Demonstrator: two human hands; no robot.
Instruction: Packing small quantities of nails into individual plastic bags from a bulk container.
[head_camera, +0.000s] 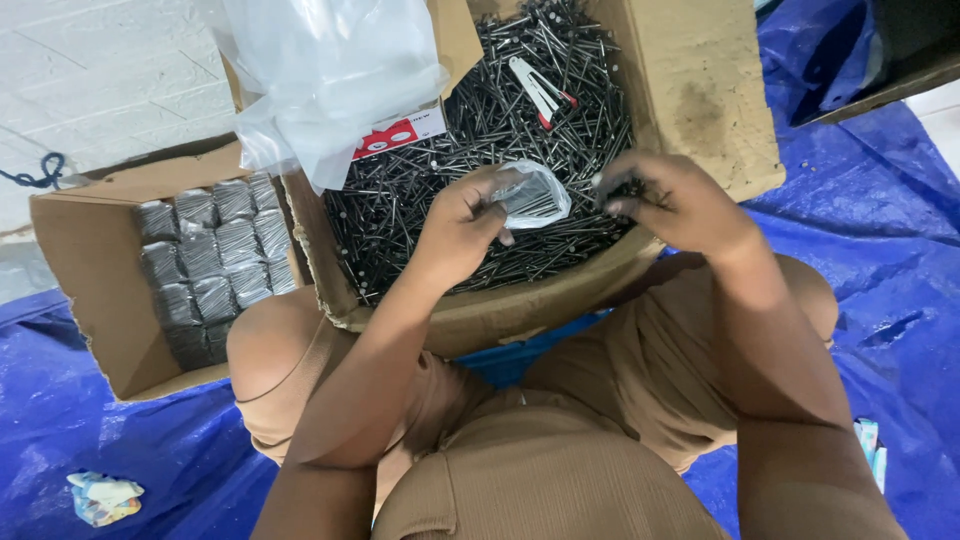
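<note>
My left hand holds a small clear plastic bag with some dark nails inside, over a large cardboard box full of loose dark nails. To the right of the bag, my right hand is closed on a bunch of nails pinched in the fingers. Both hands hover just above the nail pile, close to the box's near rim. A white and red tool lies on the nails at the back.
A smaller cardboard box at the left holds rows of filled small nail packets. A big clear plastic bag drapes over the large box's left corner. Blue tarpaulin covers the floor; crumpled paper lies at the lower left.
</note>
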